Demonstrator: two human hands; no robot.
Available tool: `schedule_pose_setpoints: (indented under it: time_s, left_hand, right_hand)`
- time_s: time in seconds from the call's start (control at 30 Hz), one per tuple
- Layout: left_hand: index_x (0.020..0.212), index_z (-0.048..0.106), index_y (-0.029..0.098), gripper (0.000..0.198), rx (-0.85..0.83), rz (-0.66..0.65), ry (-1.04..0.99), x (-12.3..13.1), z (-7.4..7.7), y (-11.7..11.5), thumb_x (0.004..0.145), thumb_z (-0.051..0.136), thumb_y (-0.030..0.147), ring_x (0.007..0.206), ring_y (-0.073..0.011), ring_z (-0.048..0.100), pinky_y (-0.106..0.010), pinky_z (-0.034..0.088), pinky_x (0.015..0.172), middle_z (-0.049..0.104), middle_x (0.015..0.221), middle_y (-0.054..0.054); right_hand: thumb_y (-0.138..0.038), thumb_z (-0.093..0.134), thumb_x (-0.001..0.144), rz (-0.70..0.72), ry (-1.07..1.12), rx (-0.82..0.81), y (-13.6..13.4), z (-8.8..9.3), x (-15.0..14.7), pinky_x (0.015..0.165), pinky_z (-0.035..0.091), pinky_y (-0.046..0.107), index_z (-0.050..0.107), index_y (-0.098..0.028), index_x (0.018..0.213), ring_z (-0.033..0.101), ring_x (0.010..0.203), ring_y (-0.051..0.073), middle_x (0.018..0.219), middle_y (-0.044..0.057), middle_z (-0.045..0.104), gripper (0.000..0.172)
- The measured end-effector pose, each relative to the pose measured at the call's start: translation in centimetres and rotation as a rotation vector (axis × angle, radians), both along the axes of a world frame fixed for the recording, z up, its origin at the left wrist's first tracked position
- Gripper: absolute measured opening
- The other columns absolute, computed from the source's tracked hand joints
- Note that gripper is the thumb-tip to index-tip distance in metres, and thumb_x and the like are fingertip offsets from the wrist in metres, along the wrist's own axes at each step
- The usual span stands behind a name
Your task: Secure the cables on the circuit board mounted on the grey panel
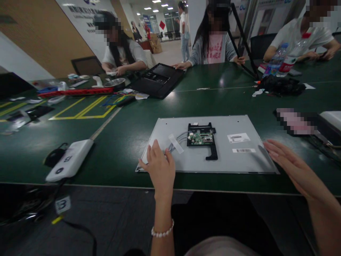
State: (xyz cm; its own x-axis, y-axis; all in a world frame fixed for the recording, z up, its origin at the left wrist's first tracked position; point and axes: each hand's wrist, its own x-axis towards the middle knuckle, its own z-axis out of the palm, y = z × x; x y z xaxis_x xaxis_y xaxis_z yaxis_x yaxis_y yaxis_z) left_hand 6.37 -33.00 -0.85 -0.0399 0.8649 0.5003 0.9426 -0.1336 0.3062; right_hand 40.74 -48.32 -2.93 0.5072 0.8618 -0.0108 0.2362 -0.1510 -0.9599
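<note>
A flat grey panel point(226, 161) lies on the green table point(117, 156) in front of me. Near its middle sits a black bracket point(212, 153) with a green circuit board point(199, 138) in it. Grey wires run left from the board under a piece of whitish tape point(176, 143). My left hand point(159, 167) is over the panel's left part beside the wires, fingers spread and holding nothing. At the panel's right edge is my right hand point(290, 163), its fingers stretched out and nothing in it. Two white labels point(238, 137) are on the panel's right side.
A white device point(69, 160) lies at the left near the table edge. Beyond the panel is a black casing point(157, 80), with a red strip point(80, 91) to its left. Bottles point(286, 66), a black bag point(281, 85) and a phone point(294, 122) are at right. People sit opposite.
</note>
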Motion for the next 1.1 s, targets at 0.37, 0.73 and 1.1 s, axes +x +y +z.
schedule_pose_setpoints:
  time_s: [0.37, 0.73, 1.1]
  left_hand:
    - [0.140, 0.040, 0.010, 0.050, -0.010, -0.028, 0.033, -0.2, -0.1, -0.1, 0.097, 0.034, 0.034, 0.136, -0.0337, 0.037, -0.063, 0.018, 0.110, 0.050, 0.138, -0.021]
    - [0.140, 0.039, 0.010, 0.051, 0.016, -0.010, 0.038, -0.5, -0.3, -0.1, 0.096, 0.036, 0.035, 0.135, -0.0338, 0.037, -0.062, 0.022, 0.109, 0.049, 0.138, -0.022]
    - [0.139, 0.040, 0.009, 0.051, 0.035, -0.031, 0.056, -0.3, -0.2, -0.2, 0.096, 0.037, 0.035, 0.136, -0.0328, 0.037, -0.056, 0.029, 0.109, 0.049, 0.139, -0.021]
  right_hand:
    - [-0.052, 0.066, 0.078, 0.326, -0.566, -0.091, 0.1, -0.7, -2.6, 0.112, 0.029, 0.058, 0.047, -0.031, 0.140, 0.033, 0.140, 0.033, 0.151, 0.006, 0.041, 0.068]
    - [-0.048, 0.058, 0.084, 0.358, -0.828, -0.060, 2.6, -1.6, -6.6, 0.110, 0.034, 0.058, 0.050, -0.024, 0.137, 0.023, 0.144, 0.036, 0.152, 0.009, 0.037, 0.058]
    - [-0.047, 0.056, 0.088, 0.370, -0.931, -0.182, 8.0, 1.4, -14.6, 0.104, 0.040, 0.054, 0.048, -0.014, 0.141, 0.025, 0.141, 0.041, 0.150, 0.020, 0.038, 0.063]
